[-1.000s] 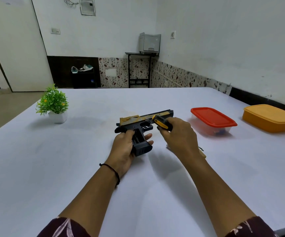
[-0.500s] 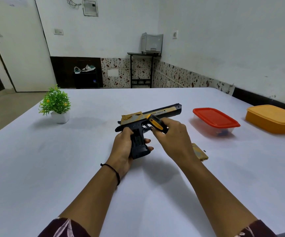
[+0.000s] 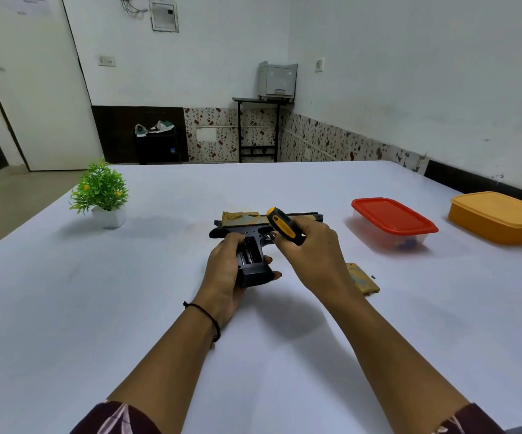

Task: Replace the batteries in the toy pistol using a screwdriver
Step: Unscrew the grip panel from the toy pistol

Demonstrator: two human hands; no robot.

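Hands are meeting at the middle of the counter (image 3: 65,308), both occupied. The left hand (image 3: 226,270) is wrapping around the grip of the toy pistol (image 3: 253,242), clamped on it and holding it just above the surface. The right hand (image 3: 312,255) is closed around the yellow and black handle of the screwdriver (image 3: 281,225), whose handle end is pointing toward 11 o'clock; its tip is hidden behind the fingers, so whether it is touching the pistol cannot be told.

Compared with half a second ago, the pistol is sitting flatter, its barrel now running toward 3 o'clock instead of angling up, and the side of the grip is turning toward the camera. The opened grip is now showing an inner cavity with something metallic inside, which is probably the battery bay. That suggests the cover is already off and the battery swap is coming next.

The pistol is looking black through the frame and grip, with a gold slide along its top edge. A gold panel (image 3: 361,278), likely the removed cover, is lying at 4 o'clock from the hands, with a tiny dark speck beside it that may be the screw. A box with a red lid (image 3: 392,219) is sitting at 2 o'clock.
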